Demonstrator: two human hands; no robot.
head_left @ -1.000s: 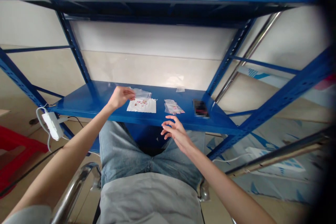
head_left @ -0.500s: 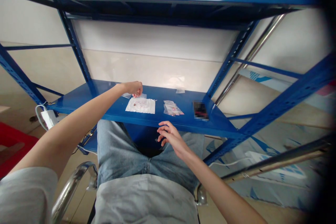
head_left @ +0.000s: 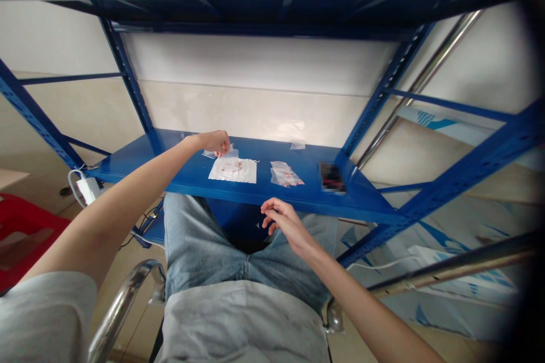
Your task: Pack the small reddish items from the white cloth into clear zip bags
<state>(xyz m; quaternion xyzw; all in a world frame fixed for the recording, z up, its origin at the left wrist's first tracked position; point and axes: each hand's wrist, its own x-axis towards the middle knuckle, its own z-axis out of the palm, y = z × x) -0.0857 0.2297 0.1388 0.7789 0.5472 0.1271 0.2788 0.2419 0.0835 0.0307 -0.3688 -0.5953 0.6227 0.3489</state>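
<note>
Fingers, left hand (head_left: pixel 219 142): bent at clear bag (head_left: pixel 233 153) near shelf's (head_left: pixel 361 195) back edge, grip unclear. Right hand (head_left: pixel 284 220): parted. Apparent step: bag handling; next calls for delicate pinch.

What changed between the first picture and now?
The left hand moved rightward and farther back, now at the clear bag behind the white pouch; that bag shifted left. Whether it's gripped is unclear. The right hand stayed open by the shelf edge; pouch and packets stayed put.
</note>
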